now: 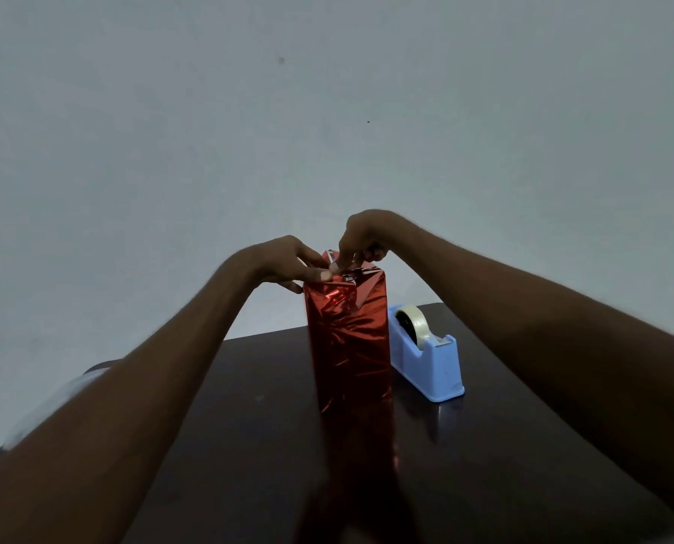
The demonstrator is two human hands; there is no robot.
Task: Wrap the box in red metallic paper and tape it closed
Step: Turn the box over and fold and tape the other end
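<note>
A tall box wrapped in red metallic paper (pixel 349 339) stands upright on the dark table (pixel 249 445). Its top end shows folded, creased flaps. My left hand (pixel 292 265) grips the top left edge, thumb pressing the folded paper down. My right hand (pixel 362 239) comes from above and pinches something small at the top fold; it looks like a strip of tape, but I cannot tell for sure. The far side of the top is hidden behind my fingers.
A light blue tape dispenser (pixel 425 353) with a roll of clear tape (pixel 411 321) sits just right of the box, nearly touching it. A plain grey wall stands behind the table. A white object (pixel 49 402) lies at the table's left edge.
</note>
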